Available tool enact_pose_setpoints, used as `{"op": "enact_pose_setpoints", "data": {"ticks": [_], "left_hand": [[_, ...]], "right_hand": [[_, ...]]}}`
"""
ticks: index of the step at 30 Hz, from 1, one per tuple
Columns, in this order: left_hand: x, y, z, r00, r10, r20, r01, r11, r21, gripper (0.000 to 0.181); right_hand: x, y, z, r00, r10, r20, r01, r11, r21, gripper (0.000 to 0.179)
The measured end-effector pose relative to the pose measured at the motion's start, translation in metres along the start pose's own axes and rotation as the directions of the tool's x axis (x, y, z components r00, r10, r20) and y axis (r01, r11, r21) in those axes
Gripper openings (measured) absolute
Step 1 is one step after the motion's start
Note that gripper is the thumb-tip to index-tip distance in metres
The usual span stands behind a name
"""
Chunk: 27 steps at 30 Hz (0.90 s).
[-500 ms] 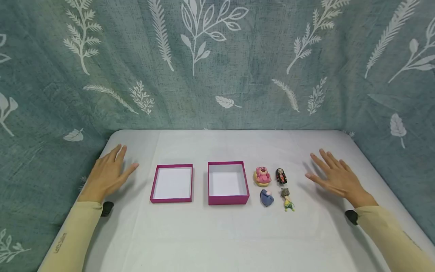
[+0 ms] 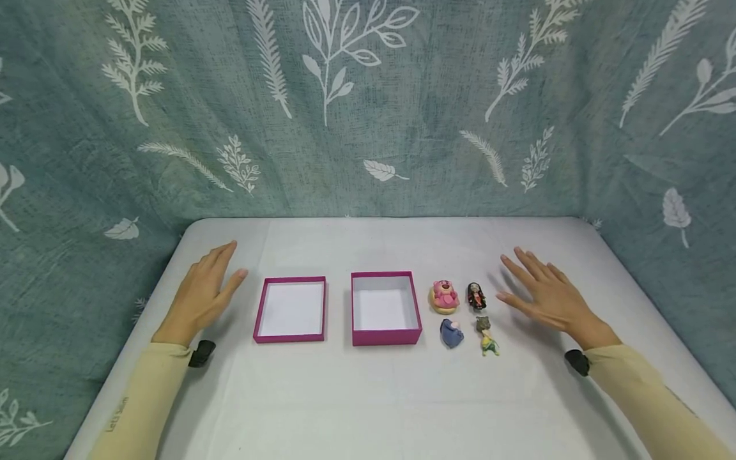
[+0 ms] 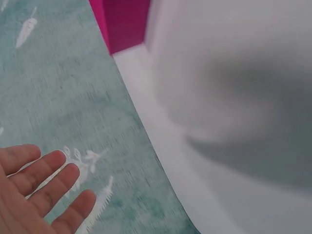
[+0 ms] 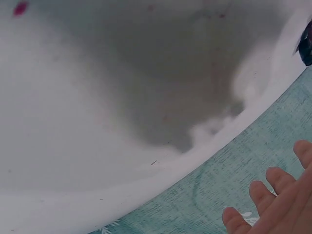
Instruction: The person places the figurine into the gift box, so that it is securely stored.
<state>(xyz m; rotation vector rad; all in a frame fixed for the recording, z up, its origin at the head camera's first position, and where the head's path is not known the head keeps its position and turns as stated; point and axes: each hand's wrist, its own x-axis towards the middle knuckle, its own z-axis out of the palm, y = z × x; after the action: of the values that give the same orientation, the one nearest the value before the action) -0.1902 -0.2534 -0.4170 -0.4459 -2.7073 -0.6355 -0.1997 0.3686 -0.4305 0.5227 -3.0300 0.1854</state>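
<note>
In the head view my left hand (image 2: 198, 295) hovers over the table's left side, fingers extended and nothing held. Nearest to it lies a shallow magenta-edged box lid (image 2: 290, 309), white inside. To the lid's right stands a deeper magenta box (image 2: 386, 339), also white inside. My right hand (image 2: 553, 300), fingers spread and holding nothing, is over the right side. Left of it lie small figurines: a pink bear on a yellow ring (image 2: 445, 296), a dark-haired doll (image 2: 476, 297), a blue-clad figure (image 2: 452, 333) and a grey-headed one in yellow and green (image 2: 487, 337).
A white cloth covers the table (image 2: 345, 396). Behind and along both sides hangs a green curtain (image 2: 425, 83) with white leaf prints. Each wrist carries a small black device; the left device (image 2: 202, 353) shows below the hand.
Both hands have moved inward, the left one to the right toward the lid, the right one to the left toward the figurines. The box, lid and figurines have stayed in place.
</note>
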Motion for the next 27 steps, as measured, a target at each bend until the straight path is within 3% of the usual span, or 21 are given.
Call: {"op": "enact_pose_setpoints", "data": {"ticks": [8, 16, 23, 27], "left_hand": [[0.003, 0.018, 0.007, 0.999, 0.049, -0.005, -0.049, 0.997, -0.064, 0.059], [0.005, 0.042, 0.020, 0.994, 0.105, 0.011, -0.103, 0.985, -0.139, 0.057], [0.008, 0.073, 0.033, 0.985, 0.159, 0.067, -0.144, 0.972, -0.185, 0.061], [0.010, 0.087, 0.043, 0.978, 0.178, 0.111, -0.153, 0.968, -0.198, 0.065]], "right_hand": [[0.007, -0.020, 0.001, 0.996, -0.082, -0.025, 0.082, 0.996, 0.024, 0.080], [0.020, -0.048, 0.008, 0.969, -0.244, -0.041, 0.247, 0.958, 0.145, 0.075], [0.034, -0.068, 0.013, 0.958, -0.288, -0.009, 0.285, 0.942, 0.178, 0.074], [0.035, -0.075, 0.015, 0.961, -0.276, 0.036, 0.263, 0.942, 0.209, 0.073]]}}
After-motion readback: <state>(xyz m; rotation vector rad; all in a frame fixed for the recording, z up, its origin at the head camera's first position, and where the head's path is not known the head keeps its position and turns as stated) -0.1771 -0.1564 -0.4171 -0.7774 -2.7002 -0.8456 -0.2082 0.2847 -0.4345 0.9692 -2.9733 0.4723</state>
